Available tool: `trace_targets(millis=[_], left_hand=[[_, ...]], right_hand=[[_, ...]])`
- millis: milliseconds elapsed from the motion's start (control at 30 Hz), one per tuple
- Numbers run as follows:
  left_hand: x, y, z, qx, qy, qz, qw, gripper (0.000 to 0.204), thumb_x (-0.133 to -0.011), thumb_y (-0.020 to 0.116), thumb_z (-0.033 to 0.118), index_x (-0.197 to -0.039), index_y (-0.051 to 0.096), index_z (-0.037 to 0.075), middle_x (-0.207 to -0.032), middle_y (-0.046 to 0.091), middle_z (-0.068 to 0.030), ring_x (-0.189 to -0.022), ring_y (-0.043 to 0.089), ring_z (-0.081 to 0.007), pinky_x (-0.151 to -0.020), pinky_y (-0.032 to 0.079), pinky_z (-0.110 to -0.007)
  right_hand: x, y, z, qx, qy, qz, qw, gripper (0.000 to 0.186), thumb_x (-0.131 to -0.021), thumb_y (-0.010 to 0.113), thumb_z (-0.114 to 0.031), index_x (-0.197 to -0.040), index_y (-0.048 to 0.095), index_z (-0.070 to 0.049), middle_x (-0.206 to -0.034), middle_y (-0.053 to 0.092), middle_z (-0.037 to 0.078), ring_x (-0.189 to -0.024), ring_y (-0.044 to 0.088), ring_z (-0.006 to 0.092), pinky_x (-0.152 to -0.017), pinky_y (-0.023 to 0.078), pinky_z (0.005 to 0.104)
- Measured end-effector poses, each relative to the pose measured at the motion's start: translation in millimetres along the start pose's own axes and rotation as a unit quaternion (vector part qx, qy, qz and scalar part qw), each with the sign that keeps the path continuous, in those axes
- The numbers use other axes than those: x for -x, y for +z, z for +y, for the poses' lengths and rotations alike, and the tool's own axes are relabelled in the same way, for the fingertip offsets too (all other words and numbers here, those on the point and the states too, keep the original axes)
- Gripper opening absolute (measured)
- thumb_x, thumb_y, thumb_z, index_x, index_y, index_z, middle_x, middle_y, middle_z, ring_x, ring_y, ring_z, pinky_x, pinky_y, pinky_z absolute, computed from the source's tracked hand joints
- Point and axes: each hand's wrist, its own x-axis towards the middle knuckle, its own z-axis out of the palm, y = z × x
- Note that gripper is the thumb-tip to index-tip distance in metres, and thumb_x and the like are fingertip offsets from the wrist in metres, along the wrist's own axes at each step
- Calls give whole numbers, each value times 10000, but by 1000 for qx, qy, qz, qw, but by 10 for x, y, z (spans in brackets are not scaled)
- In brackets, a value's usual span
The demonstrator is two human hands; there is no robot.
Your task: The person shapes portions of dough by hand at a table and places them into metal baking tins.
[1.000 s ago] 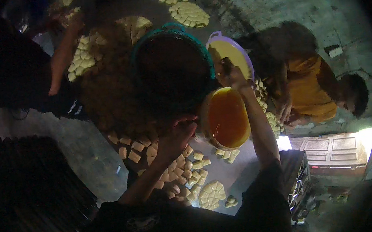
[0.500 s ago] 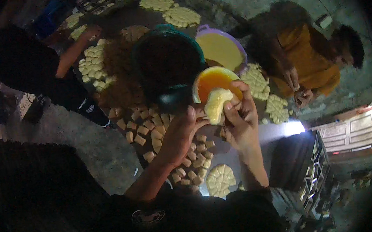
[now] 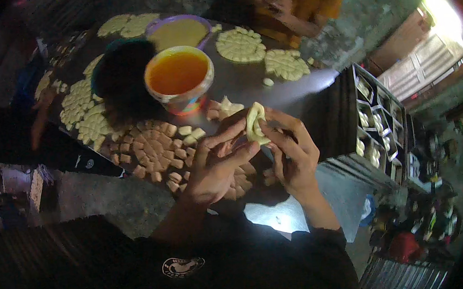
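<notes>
Between both hands I hold a soft, pale piece of dough (image 3: pixel 255 125), folded and pressed thin, with a hollow showing along its side. My left hand (image 3: pixel 217 165) grips its left edge with fingers and thumb. My right hand (image 3: pixel 293 145) pinches the right side, the thumb pressed against the fold. Just beyond my hands stands a white bucket (image 3: pixel 181 100) of orange filling. Brown dough pieces (image 3: pixel 152 151) lie on the dark table to the left, some partly hidden behind my left hand.
Behind the bucket are a purple basin (image 3: pixel 206 28) of pale yellow mix and a dark, shadowed basin (image 3: pixel 120 71). Cut pale dough rounds (image 3: pixel 239 46) lie at the back. A rack of trays (image 3: pixel 376 126) stands at right. One co-worker (image 3: pixel 307 0) is across the table, another (image 3: pixel 20 124) at left.
My view has swung, so the bucket now appears farther up and left and the rack shows more. The dough, a thick elongated lump before, now looks folded and hollowed between my fingers.
</notes>
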Motion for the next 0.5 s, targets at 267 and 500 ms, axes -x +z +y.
trace_targets(millis=[267,500], left_hand=[[109,811,-643,-53,-49,-19,997,329,-1005,598,88,-1315,600,-20,-1346,601,-105,-1160,593,-146,-978,491,-296],[248,846,-1030,-147,-40,-16,988,214,-993,583,64,-1140,696,-43,-1084,727,-87,-980,666,-117,-831,541,-250]], right_hand=[[794,-800,23,14,-45,72,996,317,-681,816,12,-982,713,14,-1150,697,145,-937,691,309,-823,571,360],[965,-1291,-132,41,-106,-22,993,282,-703,760,-7,-981,711,-7,-1061,706,121,-889,664,280,-779,554,336]])
